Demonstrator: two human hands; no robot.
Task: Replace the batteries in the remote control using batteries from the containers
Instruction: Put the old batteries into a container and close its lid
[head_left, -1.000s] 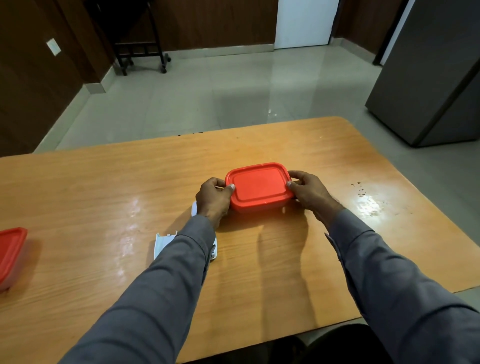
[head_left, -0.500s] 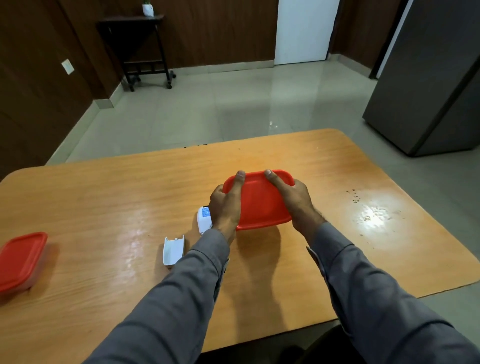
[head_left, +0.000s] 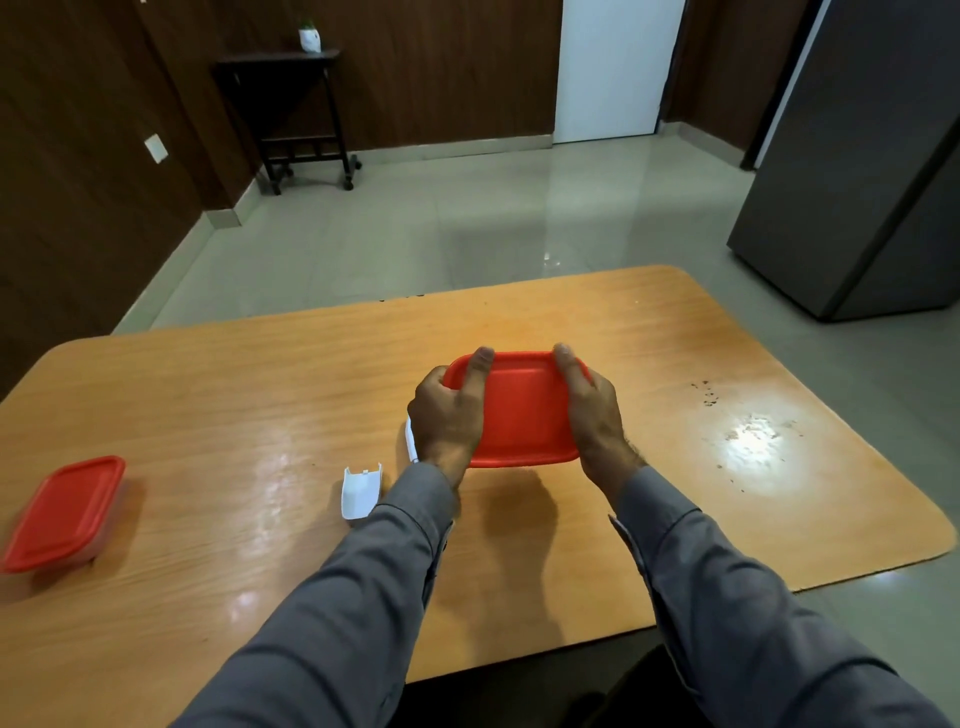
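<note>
A red-lidded container (head_left: 524, 410) is lifted off the wooden table (head_left: 260, 395) and tilted toward me, lid facing the camera. My left hand (head_left: 449, 415) grips its left side, thumb laid over the lid. My right hand (head_left: 592, 410) grips its right side the same way. The white remote control (head_left: 410, 440) lies on the table, mostly hidden behind my left hand. Its loose white battery cover (head_left: 361, 491) lies just left of my left sleeve. A second red-lidded container (head_left: 65, 512) stands at the table's left edge.
Small dark specks and a bright glare patch (head_left: 753, 441) mark the table's right side. Beyond the table lies tiled floor, with a dark side table (head_left: 291, 104) against the wood-panelled wall and a grey cabinet (head_left: 857, 182) at the right.
The container has come up off the table and tipped toward me. My thumbs have moved from its near corners onto the lid. The camera has tilted upward.
</note>
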